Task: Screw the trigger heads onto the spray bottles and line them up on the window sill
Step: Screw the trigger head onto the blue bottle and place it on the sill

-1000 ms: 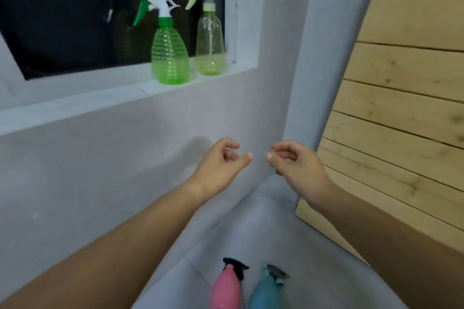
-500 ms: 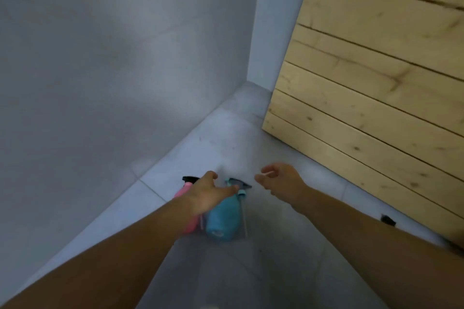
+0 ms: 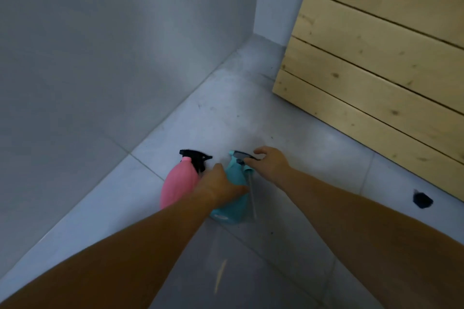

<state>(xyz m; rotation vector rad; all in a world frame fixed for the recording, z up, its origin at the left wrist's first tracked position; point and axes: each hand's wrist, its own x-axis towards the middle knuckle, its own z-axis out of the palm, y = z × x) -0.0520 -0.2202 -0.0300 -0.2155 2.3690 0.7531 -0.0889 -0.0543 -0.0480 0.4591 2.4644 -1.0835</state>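
Note:
Two spray bottles stand on the grey tiled floor near the wall. The pink bottle [image 3: 177, 184] is on the left with a black trigger head [image 3: 196, 157] at its top. Beside it, the teal bottle [image 3: 234, 199] has a grey trigger head [image 3: 240, 156] whose dip tube [image 3: 251, 197] runs down outside the bottle. My left hand [image 3: 219, 187] wraps the teal bottle's body. My right hand [image 3: 270, 162] pinches the grey trigger head. The window sill is out of view.
A grey wall [image 3: 100, 57] rises on the left. A pale wooden plank panel [image 3: 376, 57] stands at the right, close to the bottles. A small dark object [image 3: 422, 200] lies on the floor at the right.
My view dropped from the window sill, where two green bottles stood, to the floor. Both hands came down from empty air onto the teal bottle and its trigger head.

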